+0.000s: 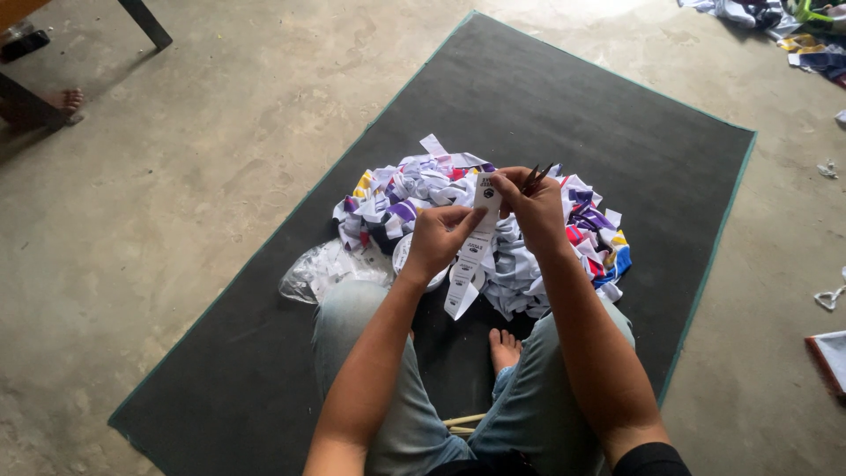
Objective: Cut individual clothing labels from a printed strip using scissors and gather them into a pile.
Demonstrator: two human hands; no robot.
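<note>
I sit cross-legged on a dark mat (546, 97). Both hands hold a long white printed label strip (471, 256) that hangs down between them. My left hand (438, 240) pinches the strip at its middle. My right hand (531, 207) grips the top of the strip and also holds small dark scissors (536, 176), blades pointing up. Right behind the hands lies a pile of white, purple, red and yellow label strips (423, 189).
A clear plastic bag (322, 269) lies left of my knee. A roll of white tape (404, 256) sits under my left hand. Another person's foot (63, 101) and a furniture leg (145, 24) are at far left. Cloth scraps (815, 48) lie on the concrete floor at top right.
</note>
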